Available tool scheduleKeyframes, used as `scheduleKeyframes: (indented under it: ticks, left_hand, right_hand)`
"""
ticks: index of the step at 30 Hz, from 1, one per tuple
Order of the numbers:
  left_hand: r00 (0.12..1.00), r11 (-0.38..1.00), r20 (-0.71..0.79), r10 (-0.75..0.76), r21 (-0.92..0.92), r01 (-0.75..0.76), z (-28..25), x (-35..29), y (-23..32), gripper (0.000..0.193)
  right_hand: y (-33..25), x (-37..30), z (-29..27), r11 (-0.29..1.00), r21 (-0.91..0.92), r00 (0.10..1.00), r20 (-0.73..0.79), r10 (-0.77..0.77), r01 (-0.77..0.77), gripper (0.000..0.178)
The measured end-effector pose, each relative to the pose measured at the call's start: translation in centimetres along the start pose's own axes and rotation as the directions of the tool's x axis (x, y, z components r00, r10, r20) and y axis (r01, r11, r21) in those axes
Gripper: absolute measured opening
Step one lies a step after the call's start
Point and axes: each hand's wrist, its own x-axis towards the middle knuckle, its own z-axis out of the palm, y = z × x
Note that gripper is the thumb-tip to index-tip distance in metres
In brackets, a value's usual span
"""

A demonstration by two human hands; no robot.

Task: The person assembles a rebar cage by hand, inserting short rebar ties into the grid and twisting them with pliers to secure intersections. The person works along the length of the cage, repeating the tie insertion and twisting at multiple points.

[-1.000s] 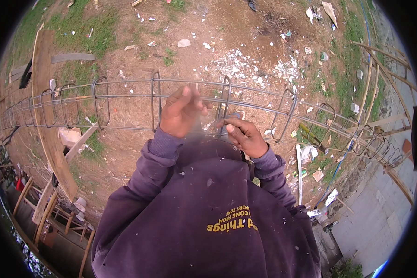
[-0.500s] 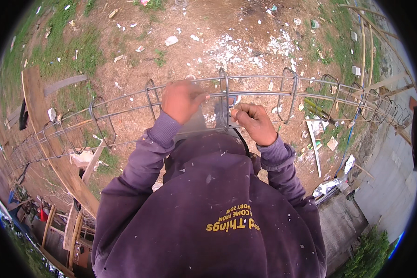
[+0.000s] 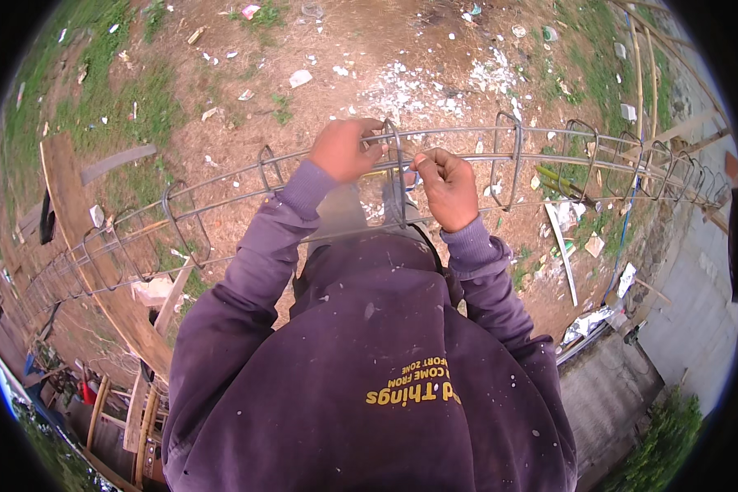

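Note:
A long rebar cage (image 3: 455, 157) of thin steel bars spans the view in front of my body, with square stirrups spaced along it. My left hand (image 3: 346, 151) is at the upper corner of the middle stirrup (image 3: 400, 193), its fingers and thumb bent round the steel there. Just right of that stirrup, my right hand (image 3: 449, 190) is closed, thumb pressed to fingers near the upper bars. Whatever lies in that pinch is too small to make out. Further stirrups, such as one stirrup (image 3: 507, 168) to the right, stand along the bars.
A wooden plank (image 3: 98, 254) stands under the cage at left. Bamboo poles (image 3: 644, 82) and a grey concrete surface (image 3: 689, 271) lie at right. White scraps (image 3: 492, 74) litter the dirt ahead. A pale strip (image 3: 561, 254) lies right of my arm.
My left hand has moved right and slightly up to the middle stirrup. My right hand has risen to the upper bars, still pinched.

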Motion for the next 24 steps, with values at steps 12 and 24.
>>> scheduleKeyframes:
  ticks: [12,24]
  left_hand:
    - [0.989,0.957,0.017,-0.145,-0.25,0.144,0.9,2.4,0.6,0.035]
    - [0.96,0.923,-0.06,-0.274,-0.297,0.245,1.0,1.8,2.8,0.028]
  right_hand:
    - [-2.1,-3.6,2.3,0.819,-0.531,0.946,-0.089,-0.311,0.22,0.011]
    - [-5.2,5.8,-4.3,0.673,-0.582,0.879,0.179,-0.441,0.456,0.018]
